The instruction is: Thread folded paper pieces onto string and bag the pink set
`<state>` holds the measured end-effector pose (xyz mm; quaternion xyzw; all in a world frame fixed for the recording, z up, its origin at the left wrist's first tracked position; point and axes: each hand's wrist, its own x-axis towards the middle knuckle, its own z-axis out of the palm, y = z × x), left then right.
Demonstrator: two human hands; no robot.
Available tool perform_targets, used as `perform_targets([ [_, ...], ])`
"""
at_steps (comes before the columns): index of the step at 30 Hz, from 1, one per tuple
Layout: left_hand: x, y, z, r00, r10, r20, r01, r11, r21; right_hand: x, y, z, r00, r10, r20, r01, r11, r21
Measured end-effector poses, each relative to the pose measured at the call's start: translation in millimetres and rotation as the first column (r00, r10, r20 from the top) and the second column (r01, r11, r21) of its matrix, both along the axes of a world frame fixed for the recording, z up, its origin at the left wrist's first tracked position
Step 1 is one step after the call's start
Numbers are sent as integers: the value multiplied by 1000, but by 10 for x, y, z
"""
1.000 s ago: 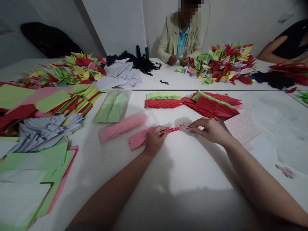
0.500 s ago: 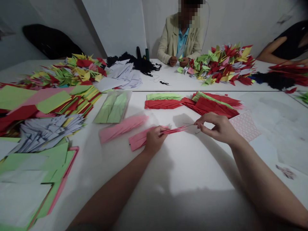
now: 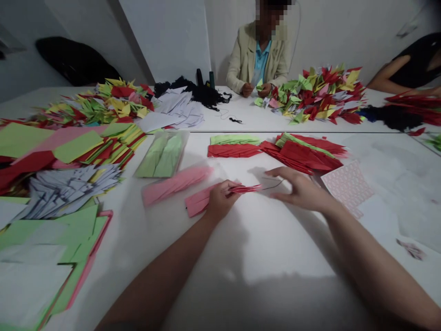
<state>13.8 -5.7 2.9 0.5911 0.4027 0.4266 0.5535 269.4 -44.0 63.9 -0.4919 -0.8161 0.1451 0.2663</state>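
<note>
My left hand [image 3: 222, 197] is closed around a thin bundle of folded pink papers [image 3: 250, 189], whose edges stick out past the fingertips to the right. A thin dark string [image 3: 273, 185] runs from the bundle's right end toward my right hand [image 3: 299, 188]. That hand is open, thumb and fingers apart around the string's far end; whether it touches the string I cannot tell. Beneath and left of my left hand lies a stack of pink folded paper [image 3: 197, 202]. Just behind it is a lighter pink stack [image 3: 177, 184] in clear plastic.
Green paper in a plastic sleeve [image 3: 161, 154] and red folded strips [image 3: 234, 150] lie beyond my hands. Red stacks [image 3: 306, 154] and a patterned sheet [image 3: 347, 186] are at right. Paper piles [image 3: 74, 186] fill the left. A person [image 3: 257, 59] sits opposite, folded paper heaped beside them.
My right hand has opened its pinch, its fingers now spread and slightly further left. The string has come away from those fingertips and now curves. My left hand holds nearly the same place.
</note>
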Motion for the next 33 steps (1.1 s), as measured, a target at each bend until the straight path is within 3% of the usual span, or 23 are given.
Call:
perform_targets([
  [2,-7,2,-4,998,-57,-18,57,998,13,-273,-4,-168,984,92,-150,-101,993,-54],
  [6,-10,-15,19,959,-138,-246,160,985,71,-572,-47,-421,940,30,-340,-49,998,-47],
  [9,3,-36,45,907,-111,-407,160,983,90,-602,-73,-477,914,-5,-406,-18,999,-52],
  [12,12,-44,46,891,-100,-442,148,986,76,-598,-76,-445,867,-25,-497,-11,997,-70],
  [21,9,-35,11,871,-112,-478,171,982,82,-517,-51,-352,674,-75,-735,48,997,-57],
  [27,-14,-65,80,921,-141,-363,201,970,134,-488,-51,-327,679,-114,-725,72,993,-88],
  [33,-20,-57,84,963,-173,-205,186,981,46,-461,-32,-382,635,-139,-760,20,986,-163],
])
